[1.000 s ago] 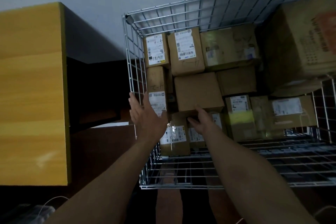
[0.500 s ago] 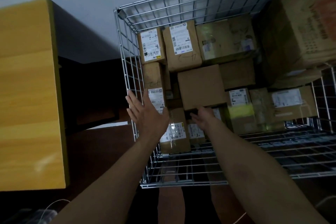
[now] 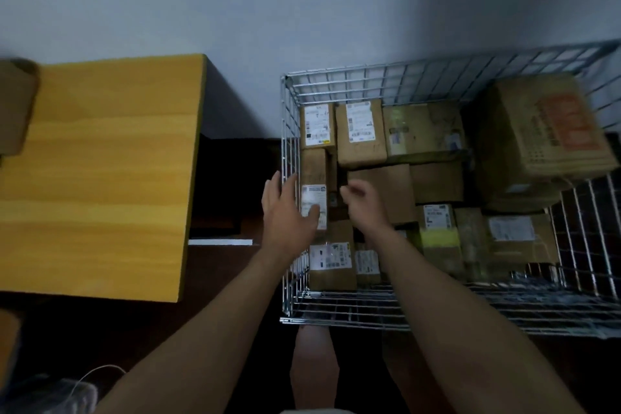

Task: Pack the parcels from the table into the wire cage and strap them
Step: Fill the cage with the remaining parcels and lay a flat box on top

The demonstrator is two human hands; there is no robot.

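The wire cage point(image 3: 289, 131) stands on the right, packed with several brown cardboard parcels, many with white labels. A plain brown parcel point(image 3: 386, 190) lies near the middle of the cage. My left hand point(image 3: 289, 215) hovers flat and open over the cage's left wall, in front of a narrow labelled parcel point(image 3: 314, 178). My right hand point(image 3: 364, 202) is above the parcels with fingers loosely curled and nothing in it. A large printed box point(image 3: 544, 134) fills the cage's far right corner. A further parcel point(image 3: 15, 107) sits at the left edge of the yellow table point(image 3: 100, 178).
The yellow table's near corner is left of the cage, with a dark gap and floor between them. A grey wall runs behind. A white cable and pale object point(image 3: 67, 390) lie at bottom left. My legs stand below the cage's front rim.
The view has tilted and swung left, bringing the table and a parcel on it into sight. My right hand has lifted off the plain brown parcel; both hands have drawn back slightly.
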